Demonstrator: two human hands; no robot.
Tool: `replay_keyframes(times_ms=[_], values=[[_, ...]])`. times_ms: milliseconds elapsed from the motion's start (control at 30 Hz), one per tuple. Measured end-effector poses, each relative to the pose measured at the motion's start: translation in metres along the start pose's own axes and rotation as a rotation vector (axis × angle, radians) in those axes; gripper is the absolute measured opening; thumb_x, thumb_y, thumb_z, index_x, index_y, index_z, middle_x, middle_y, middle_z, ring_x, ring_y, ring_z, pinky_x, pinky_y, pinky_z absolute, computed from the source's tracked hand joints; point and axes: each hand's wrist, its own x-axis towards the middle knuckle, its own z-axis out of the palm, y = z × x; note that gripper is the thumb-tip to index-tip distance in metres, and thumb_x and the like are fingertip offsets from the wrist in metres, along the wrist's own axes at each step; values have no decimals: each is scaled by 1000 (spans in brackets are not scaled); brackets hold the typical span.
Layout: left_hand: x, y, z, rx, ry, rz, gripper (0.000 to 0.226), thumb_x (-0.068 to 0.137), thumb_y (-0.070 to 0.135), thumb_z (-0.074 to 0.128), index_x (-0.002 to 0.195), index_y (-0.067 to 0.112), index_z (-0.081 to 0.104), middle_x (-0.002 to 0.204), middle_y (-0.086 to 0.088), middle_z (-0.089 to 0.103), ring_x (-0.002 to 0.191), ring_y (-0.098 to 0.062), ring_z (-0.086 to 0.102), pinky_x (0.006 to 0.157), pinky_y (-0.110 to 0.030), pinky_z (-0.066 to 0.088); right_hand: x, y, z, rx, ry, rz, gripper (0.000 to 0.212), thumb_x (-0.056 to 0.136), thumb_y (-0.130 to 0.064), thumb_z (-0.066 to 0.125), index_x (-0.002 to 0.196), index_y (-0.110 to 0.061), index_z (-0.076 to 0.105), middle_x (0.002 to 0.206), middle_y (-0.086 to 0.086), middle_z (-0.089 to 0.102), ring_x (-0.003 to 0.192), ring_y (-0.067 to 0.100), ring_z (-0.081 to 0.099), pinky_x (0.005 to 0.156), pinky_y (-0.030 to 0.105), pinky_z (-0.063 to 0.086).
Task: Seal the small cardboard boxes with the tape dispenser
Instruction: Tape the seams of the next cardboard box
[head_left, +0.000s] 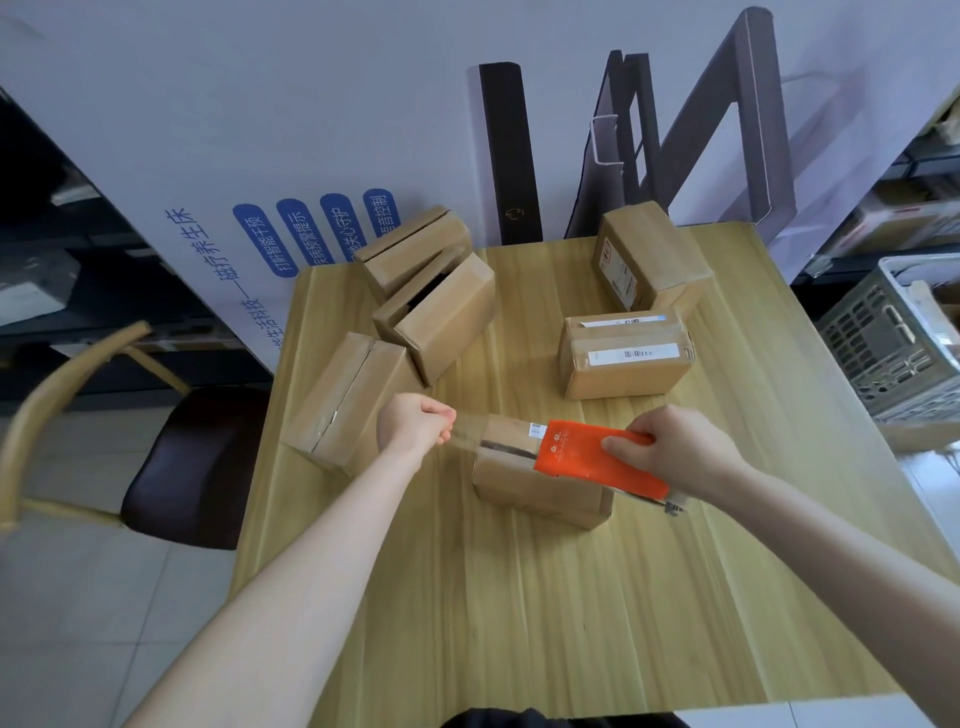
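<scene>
A small cardboard box (524, 486) lies in the middle of the wooden table (519, 597). Over its right half my right hand (675, 452) grips an orange tape dispenser (587, 457). A strip of clear tape (470, 428) stretches from the dispenser leftward above the box top. My left hand (415, 423) pinches the free end of that tape just left of the box. Three unsealed boxes (441, 317) stand at the back left, with open seams showing.
Two taped boxes with labels (623, 353) sit at the back right. A wooden chair with a dark seat (192, 467) stands left of the table. A grey plastic crate (893, 332) is on the right. A large printed carton leans behind the table.
</scene>
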Motion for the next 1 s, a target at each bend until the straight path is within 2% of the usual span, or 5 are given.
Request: replay_keyframes(times_ms=[233,600,700,867,1000], values=[[8,-12,16,29,-22,-34,15,79,16,69,65,21,71,54,4,68,45,-6,61,61,-21,53,21,-6,14,-129,-41,25,45,84,-56,60,58,-20,58,58,-7,57,55,10,53,44,23,30],[24,-40,45,-2,-34,-46,18,82,19,70,65,23,70,61,4,70,58,-12,68,69,-29,59,30,-5,23,-190,-65,54,42,85,-56,57,59,-23,57,61,-6,60,55,11,57,44,23,34],[22,-43,58,18,-30,-46,8,85,21,67,82,19,75,77,7,73,65,-7,64,67,-24,53,30,-4,24,-184,-65,67,42,86,-55,57,60,-22,57,57,-4,59,46,9,54,44,22,35],[15,-44,76,130,-65,0,18,91,26,57,99,24,74,103,1,72,87,-19,60,69,-22,39,29,-2,26,-167,-52,74,40,86,-54,57,67,-20,62,59,-4,61,49,10,56,43,22,35],[23,-45,73,259,-127,-8,43,95,26,51,138,31,50,133,5,58,116,-22,56,84,-27,46,27,-4,28,-156,-34,67,40,87,-53,57,60,-23,55,59,-6,58,55,10,54,43,22,31]])
